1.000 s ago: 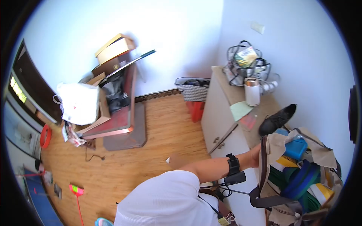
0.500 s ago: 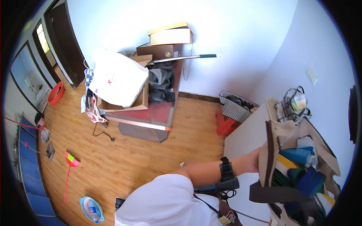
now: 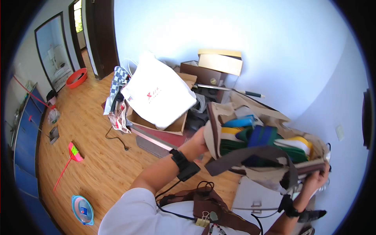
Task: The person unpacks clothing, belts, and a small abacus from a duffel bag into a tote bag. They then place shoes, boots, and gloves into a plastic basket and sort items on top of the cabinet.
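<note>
A large beige bag with dark brown straps [image 3: 223, 166] is held up in front of me, its mouth open toward the camera. Green, blue, yellow and white cloth [image 3: 260, 137] and a light-blue item [image 3: 239, 122] fill it. My left hand [image 3: 201, 140] grips the bag's left end, with most of its fingers behind the fabric. On the right, my right hand [image 3: 318, 178] is closed on the opposite end by the dark-trimmed rim. Both wrists wear black straps. The bag hides part of the table behind it.
A red table [image 3: 172, 138] bears a white bag [image 3: 156, 92], a cardboard box [image 3: 178, 124] and stacked boxes [image 3: 219, 62]. A white cabinet [image 3: 250, 192] stands below the beige bag. On the floor lie a blue basin [image 3: 83, 210], a red broom [image 3: 74, 152] and a cable [image 3: 115, 138].
The beige bag has moved left, away from the cabinet side, toward the table. My right hand has come into view on its right end, and the camera view has turned.
</note>
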Demonstrator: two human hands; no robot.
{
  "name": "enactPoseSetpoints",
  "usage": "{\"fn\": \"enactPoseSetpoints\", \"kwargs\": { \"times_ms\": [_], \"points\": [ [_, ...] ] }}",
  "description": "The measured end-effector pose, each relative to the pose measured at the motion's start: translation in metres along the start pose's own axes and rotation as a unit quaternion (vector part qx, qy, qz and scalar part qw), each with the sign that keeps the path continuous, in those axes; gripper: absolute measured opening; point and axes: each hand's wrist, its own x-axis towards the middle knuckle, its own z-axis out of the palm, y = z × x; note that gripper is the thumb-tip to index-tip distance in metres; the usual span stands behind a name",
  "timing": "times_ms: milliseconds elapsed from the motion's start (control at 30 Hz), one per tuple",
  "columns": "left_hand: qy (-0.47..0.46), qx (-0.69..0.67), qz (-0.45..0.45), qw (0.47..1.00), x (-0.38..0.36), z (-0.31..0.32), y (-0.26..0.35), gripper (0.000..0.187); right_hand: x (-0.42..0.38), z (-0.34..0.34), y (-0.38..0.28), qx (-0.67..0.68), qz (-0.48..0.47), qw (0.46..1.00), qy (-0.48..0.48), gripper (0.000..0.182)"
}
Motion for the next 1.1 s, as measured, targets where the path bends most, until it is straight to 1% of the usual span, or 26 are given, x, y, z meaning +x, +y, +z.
{"fn": "enactPoseSetpoints", "kwargs": {
  "times_ms": [33, 67, 133, 200, 267, 333, 400, 467, 500, 533, 567, 600, 633, 667, 700, 733, 800, 867, 900, 933, 967, 1000, 1033, 1067, 1100],
  "points": [
    [0.028, -0.005, 0.001, 1.000, -0.004, 0.002, 0.024, 0.040, 0.009, 0.032, 0.008, 0.045, 0.010, 0.998, -0.037, 0.015],
    [0.032, 0.010, 0.031, 0.999, -0.004, -0.002, 0.046, 0.039, 0.019, 0.065, 0.016, 0.090, 0.020, 0.993, -0.075, 0.010],
    [0.039, 0.043, 0.093, 0.994, 0.000, -0.004, 0.095, 0.039, 0.036, 0.140, 0.022, 0.192, 0.009, 0.979, -0.063, 0.008],
    [0.049, 0.074, 0.149, 0.985, 0.009, -0.008, 0.142, 0.039, 0.055, 0.209, 0.023, 0.214, 0.006, 0.975, -0.063, 0.008],
    [0.058, 0.099, 0.199, 0.973, 0.024, -0.011, 0.184, 0.039, 0.072, 0.274, 0.033, 0.239, -0.032, 0.970, -0.043, 0.008],
    [0.065, 0.116, 0.238, 0.962, 0.043, -0.013, 0.222, 0.039, 0.085, 0.328, 0.045, 0.321, -0.028, 0.945, -0.052, 0.009],
    [0.072, 0.134, 0.277, 0.949, 0.065, -0.008, 0.257, 0.039, 0.109, 0.372, 0.061, 0.333, -0.027, 0.941, -0.047, 0.011],
    [0.080, 0.138, 0.307, 0.938, 0.088, -0.012, 0.291, 0.039, 0.139, 0.410, 0.075, 0.284, -0.009, 0.958, -0.041, 0.013],
    [0.084, 0.140, 0.322, 0.933, 0.100, -0.014, 0.307, 0.039, 0.156, 0.428, 0.080, 0.334, -0.017, 0.941, -0.045, 0.014],
    [0.090, 0.143, 0.335, 0.927, 0.112, -0.019, 0.323, 0.039, 0.168, 0.444, 0.081, 0.370, 0.024, 0.928, -0.046, 0.016],
    [0.100, 0.142, 0.352, 0.920, 0.118, -0.026, 0.336, 0.039, 0.177, 0.459, 0.079, 0.380, 0.003, 0.924, -0.045, 0.017],
    [0.114, 0.142, 0.361, 0.915, 0.126, -0.032, 0.352, 0.039, 0.182, 0.473, 0.080, 0.388, -0.015, 0.921, -0.043, 0.018],
    [0.093, 0.161, 0.348, 0.919, 0.122, -0.040, 0.366, 0.039, 0.177, 0.483, 0.087, 0.395, -0.028, 0.917, -0.051, 0.020],
    [0.067, 0.182, 0.333, 0.923, 0.118, -0.044, 0.376, 0.039, 0.171, 0.493, 0.091, 0.396, -0.021, 0.916, -0.060, 0.020],
    [0.075, 0.180, 0.332, 0.923, 0.113, -0.051, 0.381, 0.039, 0.159, 0.508, 0.096, 0.321, -0.025, 0.946, -0.048, 0.021],
    [0.127, 0.172, 0.343, 0.915, 0.105, -0.062, 0.386, 0.038, 0.142, 0.523, 0.104, 0.242, -0.031, 0.969, -0.032, 0.021],
    [0.225, 0.161, 0.357, 0.892, 0.086, -0.077, 0.394, 0.036, 0.087, 0.551, 0.137, 0.206, -0.157, 0.958, -0.122, 0.017],
    [0.320, 0.154, 0.368, 0.859, 0.073, -0.091, 0.398, 0.034, 0.040, 0.558, 0.137, 0.194, -0.217, 0.920, -0.261, 0.012],
    [0.338, 0.175, 0.355, 0.854, 0.071, -0.098, 0.397, 0.032, 0.014, 0.562, 0.150, 0.194, -0.126, 0.914, -0.334, 0.012],
    [0.408, 0.167, 0.313, 0.841, 0.058, -0.109, 0.402, 0.030, -0.004, 0.565, 0.157, 0.192, -0.033, 0.894, -0.402, 0.013],
    [0.463, 0.187, 0.287, 0.818, 0.058, -0.125, 0.402, 0.032, -0.015, 0.565, 0.164, 0.186, -0.024, 0.895, -0.405, 0.013],
    [0.514, 0.206, 0.260, 0.791, 0.068, -0.098, 0.386, 0.034, -0.021, 0.565, 0.167, 0.134, 0.007, 0.886, -0.443, 0.014],
    [0.512, 0.203, 0.253, 0.795, 0.072, -0.105, 0.385, 0.034, -0.021, 0.566, 0.166, 0.081, 0.033, 0.875, -0.477, 0.016],
    [0.498, 0.243, 0.248, 0.795, 0.074, -0.111, 0.385, 0.034, -0.014, 0.564, 0.162, 0.073, 0.033, 0.875, -0.477, 0.016],
    [0.481, 0.281, 0.246, 0.793, 0.076, -0.115, 0.385, 0.033, 0.002, 0.558, 0.150, 0.052, -0.011, 0.853, -0.519, 0.016]
  ]
}}
